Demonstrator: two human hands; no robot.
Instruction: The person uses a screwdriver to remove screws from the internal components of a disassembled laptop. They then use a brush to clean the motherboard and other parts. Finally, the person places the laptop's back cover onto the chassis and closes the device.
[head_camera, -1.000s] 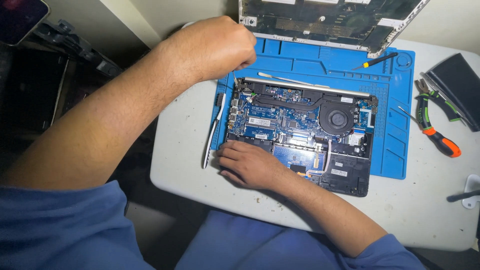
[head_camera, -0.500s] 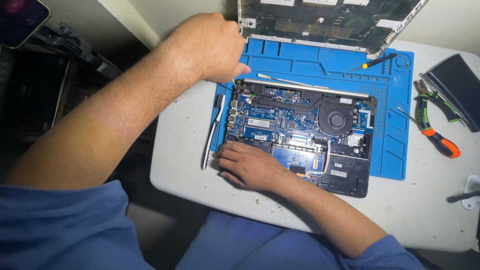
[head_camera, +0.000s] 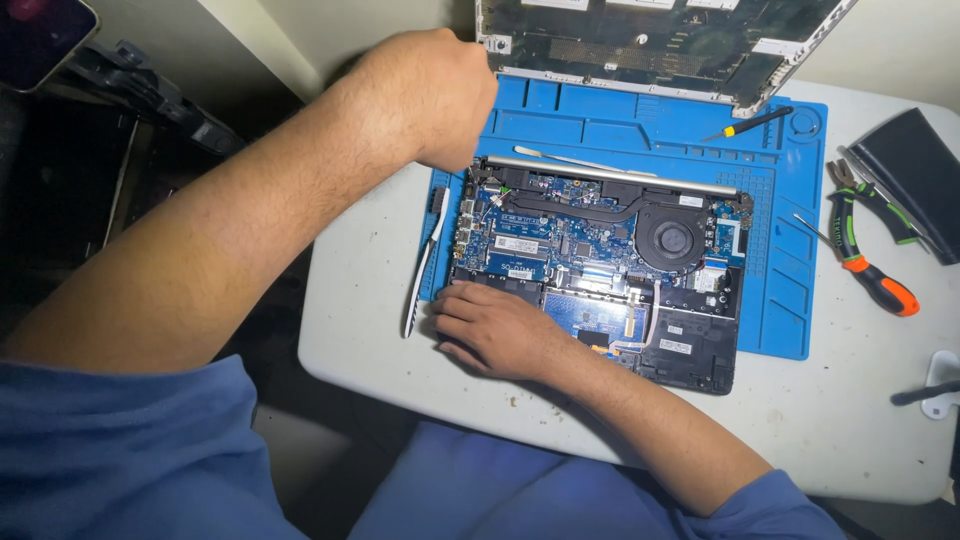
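Note:
An opened laptop base (head_camera: 600, 260) lies on a blue work mat (head_camera: 780, 290), its blue circuit board and round fan (head_camera: 672, 238) exposed. My left hand (head_camera: 430, 90) is a closed fist hovering at the laptop's far left corner; anything inside the fist is hidden. My right hand (head_camera: 490, 325) rests palm down on the near left corner of the base, fingers spread and holding nothing.
The removed bottom cover (head_camera: 650, 45) leans at the back of the mat. A small black-and-yellow screwdriver (head_camera: 748, 124) and a thin metal pry tool (head_camera: 570, 158) lie on the mat. A slim brush (head_camera: 425, 260) lies at its left edge. Orange-handled pliers (head_camera: 865, 265) and a black slab (head_camera: 915, 170) sit on the white table (head_camera: 850, 420).
My left fist has shifted slightly over the laptop's far left corner. My right hand has stayed in place.

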